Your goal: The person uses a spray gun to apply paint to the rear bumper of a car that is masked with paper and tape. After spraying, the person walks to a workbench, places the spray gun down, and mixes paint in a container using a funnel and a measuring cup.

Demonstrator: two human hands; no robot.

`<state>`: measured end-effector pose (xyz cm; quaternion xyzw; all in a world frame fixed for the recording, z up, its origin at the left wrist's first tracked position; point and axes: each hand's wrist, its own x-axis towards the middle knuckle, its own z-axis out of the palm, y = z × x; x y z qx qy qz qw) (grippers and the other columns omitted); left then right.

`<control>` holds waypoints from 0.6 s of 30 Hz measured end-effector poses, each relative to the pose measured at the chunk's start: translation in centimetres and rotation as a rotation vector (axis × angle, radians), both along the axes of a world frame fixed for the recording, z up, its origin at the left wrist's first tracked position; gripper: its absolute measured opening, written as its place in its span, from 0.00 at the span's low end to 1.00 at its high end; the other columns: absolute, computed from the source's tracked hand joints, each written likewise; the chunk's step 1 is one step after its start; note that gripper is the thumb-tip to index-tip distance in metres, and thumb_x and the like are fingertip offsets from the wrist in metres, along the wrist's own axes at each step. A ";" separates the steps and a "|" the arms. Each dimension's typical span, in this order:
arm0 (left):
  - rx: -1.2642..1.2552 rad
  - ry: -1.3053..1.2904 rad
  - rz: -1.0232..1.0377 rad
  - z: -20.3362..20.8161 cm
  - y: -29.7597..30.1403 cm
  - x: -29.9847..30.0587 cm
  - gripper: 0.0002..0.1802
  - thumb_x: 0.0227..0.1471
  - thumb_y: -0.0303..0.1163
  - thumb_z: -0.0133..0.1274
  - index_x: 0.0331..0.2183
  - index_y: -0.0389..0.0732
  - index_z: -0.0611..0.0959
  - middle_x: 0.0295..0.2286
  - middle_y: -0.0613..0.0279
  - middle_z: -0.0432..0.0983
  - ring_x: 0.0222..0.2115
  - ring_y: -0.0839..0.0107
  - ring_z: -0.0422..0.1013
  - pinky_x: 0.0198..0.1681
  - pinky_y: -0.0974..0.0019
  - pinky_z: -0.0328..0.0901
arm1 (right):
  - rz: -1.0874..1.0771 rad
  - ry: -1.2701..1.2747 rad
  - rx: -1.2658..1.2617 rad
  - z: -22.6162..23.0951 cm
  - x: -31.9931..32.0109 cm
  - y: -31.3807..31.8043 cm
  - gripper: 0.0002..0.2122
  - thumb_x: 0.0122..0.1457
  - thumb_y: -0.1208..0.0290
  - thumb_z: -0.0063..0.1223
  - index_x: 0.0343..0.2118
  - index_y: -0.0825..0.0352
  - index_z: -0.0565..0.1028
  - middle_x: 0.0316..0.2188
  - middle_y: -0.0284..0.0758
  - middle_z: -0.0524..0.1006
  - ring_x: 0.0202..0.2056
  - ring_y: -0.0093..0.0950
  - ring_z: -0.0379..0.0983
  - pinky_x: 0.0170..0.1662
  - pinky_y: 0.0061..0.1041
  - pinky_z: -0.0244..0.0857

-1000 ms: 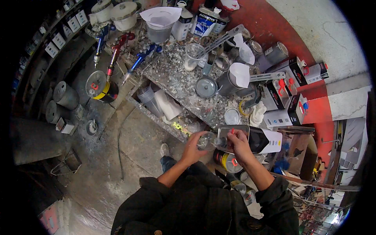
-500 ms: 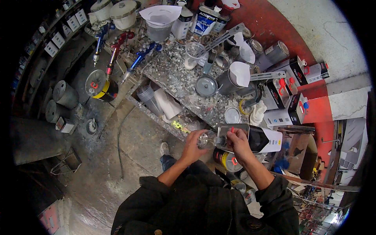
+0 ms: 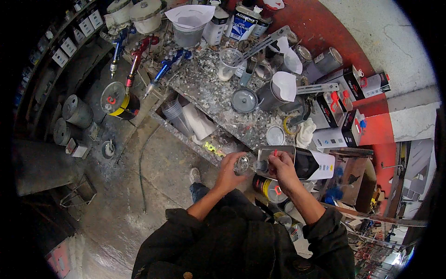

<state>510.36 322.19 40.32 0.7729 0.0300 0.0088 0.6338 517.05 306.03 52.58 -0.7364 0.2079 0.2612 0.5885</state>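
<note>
My left hand is closed around a small clear cup, its open top facing up. Just right of the cup, my right hand grips a rectangular metal can at its top end, by a red handle. The can lies tipped on its side, with a white and black body and a bare metal top. Its translucent spout points left at the cup, a small gap apart. The fingers under the handle are partly hidden.
A paint-crusted workbench carries a grey lidded pot, paper-lined buckets and several cans. Spray guns, one of them red, hang at its left edge. A can with a yellow band stands beneath my right forearm.
The clear stream between spout and cup, visible before, no longer shows plainly. The cup looks slightly more level; both hands have hardly moved.
</note>
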 end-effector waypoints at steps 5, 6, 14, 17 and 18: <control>-0.004 0.008 -0.001 0.0 -0.1 0.0 0.40 0.33 0.25 0.67 0.52 0.44 0.72 0.50 0.55 0.68 0.54 0.54 0.62 0.59 0.58 0.57 | -0.007 -0.001 0.011 0.4 0.0 0.3 0.08 0.63 0.69 0.49 0.40 0.64 0.66 0.25 0.25 0.65 0.24 0.17 0.60 0.26 0.19 0.55; 0.003 0.004 -0.002 -0.1 -0.1 0.0 0.40 0.33 0.25 0.67 0.52 0.44 0.72 0.50 0.55 0.68 0.54 0.54 0.63 0.59 0.58 0.58 | -0.010 0.003 0.013 0.6 -0.1 0.4 0.08 0.63 0.69 0.49 0.40 0.64 0.66 0.25 0.25 0.65 0.24 0.17 0.60 0.26 0.19 0.55; -0.018 -0.025 -0.007 -0.4 -0.1 0.0 0.40 0.33 0.25 0.68 0.52 0.43 0.72 0.50 0.54 0.68 0.54 0.55 0.64 0.58 0.58 0.58 | -0.001 -0.009 0.023 0.0 0.0 0.0 0.08 0.62 0.69 0.49 0.40 0.64 0.65 0.25 0.25 0.65 0.24 0.16 0.60 0.26 0.19 0.54; -0.032 -0.021 -0.004 -0.5 -0.2 0.0 0.41 0.33 0.25 0.68 0.52 0.43 0.72 0.50 0.54 0.68 0.54 0.55 0.64 0.58 0.59 0.58 | -0.009 -0.009 0.013 -0.1 0.0 0.0 0.08 0.62 0.69 0.49 0.40 0.64 0.65 0.24 0.24 0.64 0.23 0.16 0.59 0.26 0.18 0.54; -0.043 -0.026 -0.004 -0.5 -0.2 0.0 0.41 0.33 0.25 0.68 0.52 0.43 0.72 0.50 0.54 0.68 0.54 0.55 0.64 0.58 0.59 0.58 | -0.009 -0.004 0.029 0.2 0.0 0.1 0.07 0.62 0.69 0.49 0.39 0.64 0.66 0.24 0.24 0.64 0.23 0.16 0.59 0.26 0.18 0.54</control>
